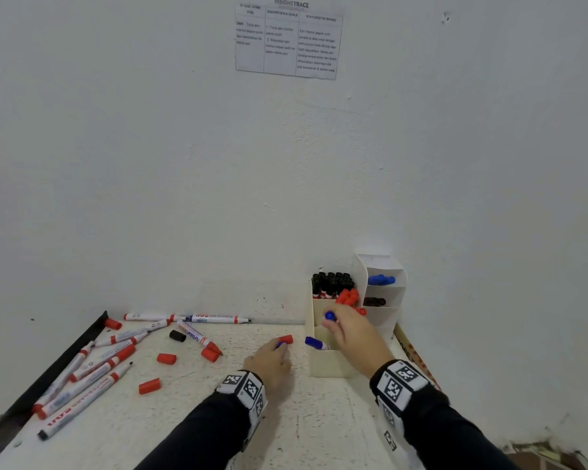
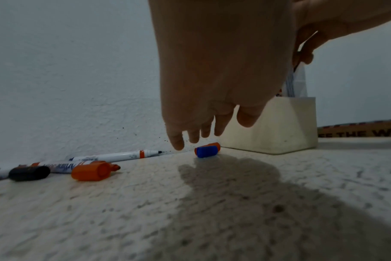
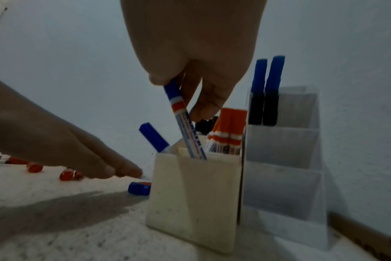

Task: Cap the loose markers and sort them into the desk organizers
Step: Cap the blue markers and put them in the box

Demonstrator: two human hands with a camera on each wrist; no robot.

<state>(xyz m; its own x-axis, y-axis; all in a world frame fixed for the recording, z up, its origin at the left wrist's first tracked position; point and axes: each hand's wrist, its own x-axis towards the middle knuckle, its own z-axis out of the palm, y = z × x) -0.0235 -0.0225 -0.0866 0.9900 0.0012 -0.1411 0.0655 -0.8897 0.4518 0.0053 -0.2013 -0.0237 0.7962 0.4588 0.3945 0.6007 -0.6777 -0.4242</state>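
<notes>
Head view: right hand point(image 1: 348, 329) pinches a capped blue marker point(image 1: 330, 315) over the cream organizer point(image 1: 330, 362) at the desk's point(image 1: 286, 418) right; left hand point(image 1: 269, 362) reaches for a loose blue cap point(image 1: 281, 344), uncapped red markers point(image 1: 92, 368) lying far left. Left wrist view: fingers point(image 2: 176, 141) spread, just above the cap point(image 2: 207, 151), holding nothing. Right wrist view: the marker point(image 3: 185, 123) is partly down in the front compartment, so sorting is in hand; next, likely, let go, then pick up the cap.
</notes>
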